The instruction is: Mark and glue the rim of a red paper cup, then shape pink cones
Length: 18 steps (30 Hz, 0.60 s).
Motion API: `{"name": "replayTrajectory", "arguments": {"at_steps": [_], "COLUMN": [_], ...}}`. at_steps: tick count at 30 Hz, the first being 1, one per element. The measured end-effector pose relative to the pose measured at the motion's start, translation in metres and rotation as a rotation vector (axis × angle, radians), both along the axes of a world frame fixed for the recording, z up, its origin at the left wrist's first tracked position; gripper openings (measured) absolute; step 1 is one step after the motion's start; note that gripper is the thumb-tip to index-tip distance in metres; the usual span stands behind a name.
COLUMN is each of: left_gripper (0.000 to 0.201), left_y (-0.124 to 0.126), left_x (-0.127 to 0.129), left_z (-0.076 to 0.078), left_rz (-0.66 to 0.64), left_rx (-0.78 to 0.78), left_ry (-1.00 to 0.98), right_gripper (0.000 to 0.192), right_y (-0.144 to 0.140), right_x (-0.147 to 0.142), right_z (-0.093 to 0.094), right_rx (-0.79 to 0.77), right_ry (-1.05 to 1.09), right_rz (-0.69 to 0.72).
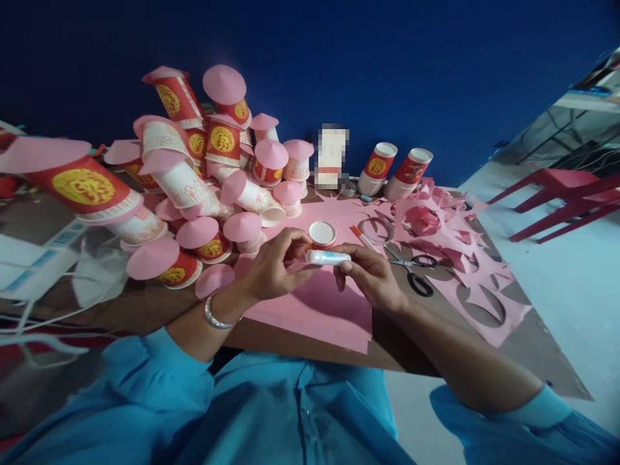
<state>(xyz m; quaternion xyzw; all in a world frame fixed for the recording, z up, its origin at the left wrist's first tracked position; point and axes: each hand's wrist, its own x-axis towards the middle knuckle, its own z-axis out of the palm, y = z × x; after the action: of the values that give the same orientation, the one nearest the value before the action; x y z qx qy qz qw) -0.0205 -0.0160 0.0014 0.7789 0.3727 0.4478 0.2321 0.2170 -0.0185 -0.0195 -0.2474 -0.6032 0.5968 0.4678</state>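
A white glue stick with blue print lies level between my two hands. My right hand pinches its right end between thumb and fingers. Around the left end curl the fingers and thumb of my left hand, which wears a silver bangle at the wrist. Just behind the glue stick stands an upright paper cup, red below its white rim. Beneath both hands, pink paper sheets are spread on the brown table.
Several red and white paper cups with pink cone tops are heaped at left. Two cup stacks stand by the blue wall. Black-handled scissors, a red-and-white marker-like stick, a tape roll and pink scraps lie right. Beyond is a red stool.
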Motion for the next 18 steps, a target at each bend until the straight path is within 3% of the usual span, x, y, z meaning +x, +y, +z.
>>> {"name": "replayTrajectory", "arguments": {"at_steps": [5, 8, 12, 15, 18], "left_gripper": [0.021, 0.023, 0.024, 0.021, 0.021], "left_y": [-0.002, 0.000, 0.000, 0.000, 0.000], "left_x": [0.006, 0.007, 0.007, 0.007, 0.007], "left_z": [0.000, -0.001, -0.003, -0.003, -0.002], "left_rz": [-0.133, -0.148, -0.181, -0.185, -0.180], "left_rx": [0.034, -0.037, -0.096, -0.070, -0.086], "left_ry": [-0.165, -0.275, -0.294, -0.281, -0.306], "right_gripper": [0.036, 0.040, 0.044, 0.057, 0.057], "right_y": [-0.011, -0.012, -0.009, -0.008, -0.009], "right_x": [-0.005, -0.004, 0.001, 0.004, 0.004], "right_z": [0.010, 0.014, 0.014, 0.012, 0.010], "right_rx": [0.011, -0.009, 0.013, 0.102, 0.277], "right_ry": [-0.019, -0.043, -0.142, -0.264, -0.362], "right_rz": [-0.096, -0.134, -0.070, -0.022, -0.190]}}
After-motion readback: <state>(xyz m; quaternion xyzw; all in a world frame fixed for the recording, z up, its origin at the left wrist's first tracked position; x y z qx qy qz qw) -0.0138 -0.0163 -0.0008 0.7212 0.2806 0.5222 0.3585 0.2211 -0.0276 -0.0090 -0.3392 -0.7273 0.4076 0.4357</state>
